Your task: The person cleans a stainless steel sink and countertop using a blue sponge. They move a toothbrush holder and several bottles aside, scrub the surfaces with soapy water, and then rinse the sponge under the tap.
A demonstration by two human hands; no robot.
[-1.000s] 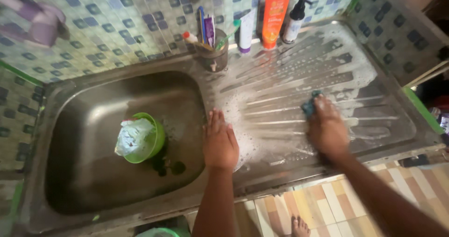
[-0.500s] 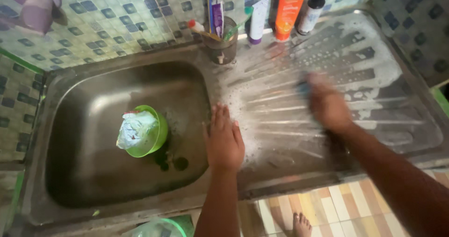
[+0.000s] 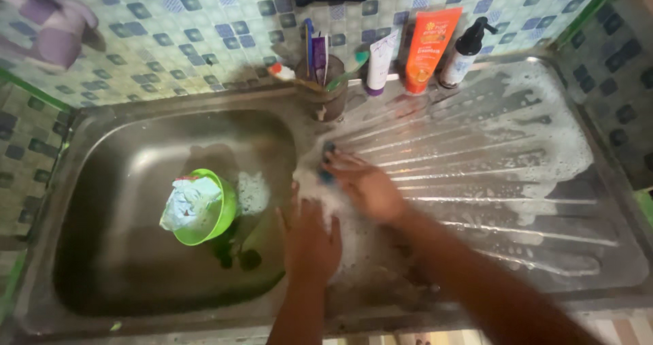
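Right hand: your right hand (image 3: 365, 185) grips a dark blue scrub sponge (image 3: 326, 162), pressing it on the soapy drainboard (image 3: 490, 161) just right of the basin.
Sponge: under your right fingertips, at the drainboard's left end, near the toothbrush cup (image 3: 321, 86); only a small part shows.
Left hand: your left hand (image 3: 309, 236) lies flat, fingers spread, holding nothing, on the rim between basin and drainboard, just near of the right hand.
Basin: the steel sink basin (image 3: 136, 277) holds a tilted green bowl (image 3: 211, 212) with crumpled plastic inside, left of both hands.
Far edge: white tube (image 3: 379, 62), orange tube (image 3: 427, 49), dark pump bottle (image 3: 464, 52) against the tiled wall.
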